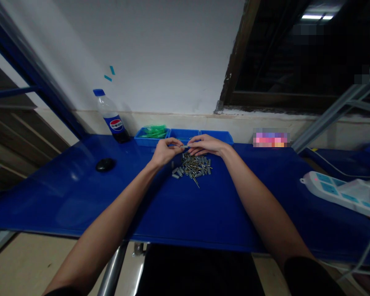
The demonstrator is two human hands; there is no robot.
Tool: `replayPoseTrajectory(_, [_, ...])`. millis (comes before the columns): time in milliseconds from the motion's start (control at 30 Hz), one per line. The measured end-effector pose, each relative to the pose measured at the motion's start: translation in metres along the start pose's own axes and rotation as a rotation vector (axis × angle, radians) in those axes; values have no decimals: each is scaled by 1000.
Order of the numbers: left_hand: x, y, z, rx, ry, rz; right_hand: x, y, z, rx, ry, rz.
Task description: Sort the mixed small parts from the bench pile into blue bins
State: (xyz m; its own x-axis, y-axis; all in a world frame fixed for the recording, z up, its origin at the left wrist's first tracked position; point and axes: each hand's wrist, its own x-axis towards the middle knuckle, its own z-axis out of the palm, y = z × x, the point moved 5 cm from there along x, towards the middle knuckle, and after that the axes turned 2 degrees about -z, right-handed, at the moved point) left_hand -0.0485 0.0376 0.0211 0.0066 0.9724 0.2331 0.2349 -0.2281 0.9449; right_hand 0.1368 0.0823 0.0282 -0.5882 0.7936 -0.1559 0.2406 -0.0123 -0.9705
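Both hands meet above a pile of small metal parts [193, 165] on the blue table. Grey cylindrical sleeves and thin pointed metal pins make up this pile. The fingertips of my left hand [166, 152] pinch one end of a small grey cylinder [184, 146]. At its other end, my right hand [207, 145] is closed with thumb and forefinger. Whether a pin sits inside the cylinder is too small to tell. Just behind the hands is a blue divided tray [225, 135], whose left compartment holds green plastic pieces [154, 131].
A cola bottle [112, 119] stands at the back left, with a black mouse-shaped object [105, 165] in front of it. To the right lies a white power strip [333, 189] with cables. A blurred pink item [271, 138] rests against the wall.
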Motion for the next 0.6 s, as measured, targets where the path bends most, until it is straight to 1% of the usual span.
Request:
replayPoseTrajectory(100, [-2,0,7,-78,-34,-24,-3,-4,9,61,-74,-40])
replayPoseTrajectory(167, [-3,1,9,-66,-51,-9,-4,-7,13,64,-78,-67])
replayPoseTrajectory(233, [-3,4,7,19,-56,40,-2,-8,13,42,-49,-85])
replayPoseTrajectory(267, [-4,7,5,94,-58,73,0,-8,11,23,-8,-93])
replayPoseTrajectory(333, [-4,11,0,291,-80,138,4,-8,3,-12,131,-118])
replayPoseTrajectory(400, [-4,12,-4,505,-137,174,7,-7,-7,-17,280,-146])
replayPoseTrajectory(433, [-4,12,-6,607,-175,177,8,-7,-11,-8,329,-155])
replayPoseTrajectory(533, [-6,8,-11,849,-272,136,10,-3,-18,25,386,-144])
replayPoseTrajectory(600, [-7,4,-11,932,-337,89,11,-1,-20,32,393,-122])
